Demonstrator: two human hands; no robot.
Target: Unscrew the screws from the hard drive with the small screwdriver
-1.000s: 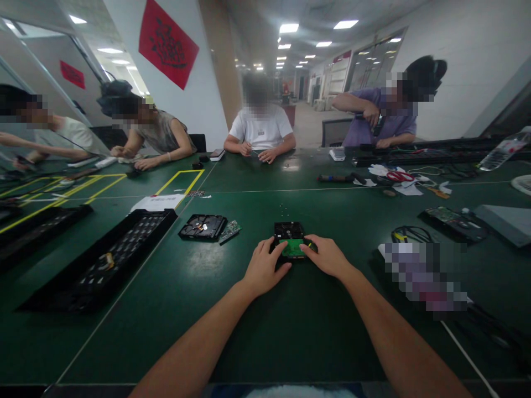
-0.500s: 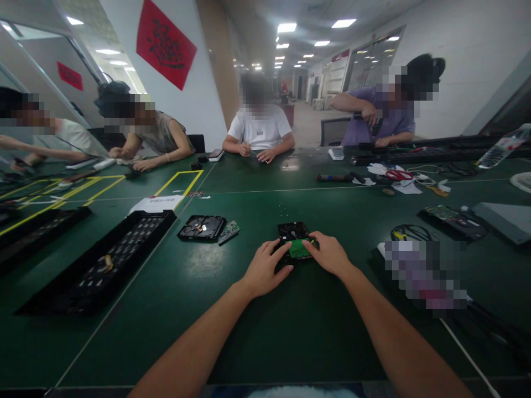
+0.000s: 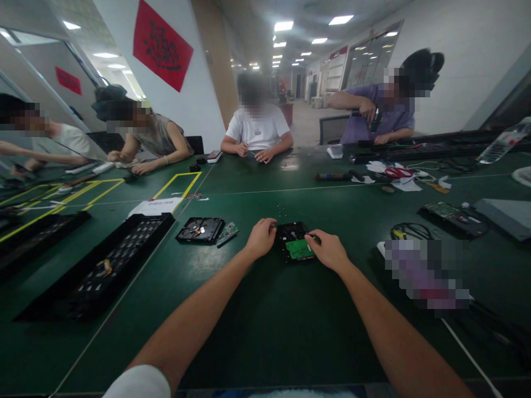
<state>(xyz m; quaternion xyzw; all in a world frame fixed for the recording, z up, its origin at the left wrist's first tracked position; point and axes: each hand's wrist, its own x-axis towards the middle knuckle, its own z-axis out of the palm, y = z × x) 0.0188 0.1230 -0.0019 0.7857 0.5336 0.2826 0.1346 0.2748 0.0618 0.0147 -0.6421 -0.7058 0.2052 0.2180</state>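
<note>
**Hard drive between two hands on a green table**

Clock directions are taken from the hard drive [image 3: 292, 230], twelve pointing straight ahead. Nearest, around six, a white sleeve [image 3: 139, 381] covers part of the left forearm. Between three and four lies a packet [image 3: 423, 276], its surface blurred out. Around nine, a long black tray [image 3: 89, 276] runs slantwise, with a small yellowish piece [image 3: 108, 267] inside.

The drive lies flat on the green table [image 3: 290, 326], its green circuit board [image 3: 299, 250] facing up. At three, the right hand [image 3: 329, 250] touches its edge, fingers closed around a yellow-and-black tool [image 3: 317, 240], mostly hidden. At nine, the left hand [image 3: 261, 239] stands just beside the drive, fingers loosely curled; whether they touch it or hold anything, I cannot tell.

Farther toward nine are a loose circuit board [image 3: 229, 231] and, just past it, a second drive [image 3: 200, 230]. Toward three sit a coiled cable [image 3: 410, 231], a third drive [image 3: 450, 218] and a grey box [image 3: 504, 218]. Tiny pale bits [image 3: 282, 210] dot the table between eleven and twelve. Red scissors [image 3: 399, 173] lie at two among papers.

Across the table, a person in a white shirt [image 3: 258, 135] sits at eleven, another in purple [image 3: 384, 124] at one, and two more around ten.
</note>
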